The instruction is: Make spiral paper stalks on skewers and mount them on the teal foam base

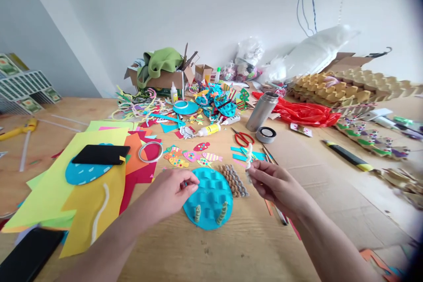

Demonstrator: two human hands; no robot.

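Observation:
In my right hand (276, 183) a white twisted pipe cleaner (249, 157) is pinched upright between thumb and fingers. My left hand (175, 188) hovers at the left edge of a blue paper disc (208, 220), its fingers curled in and nothing visible in them. Raised woven squares cover the disc, and two greenish twisted pieces (222, 213) stand on its lower part. Just right of the disc lies a row of brown and grey twisted pipe cleaners (233, 180). Several decorated paper fish (191, 155) rest above the disc.
Coloured paper sheets (76, 202) and a black phone (101, 155) lie at left. Red-handled scissors (243, 138), a steel flask (262, 112), its lid (266, 134) and a glue bottle (209, 130) are beyond my hands. A utility knife (346, 155) and egg cartons (330, 90) sit at right.

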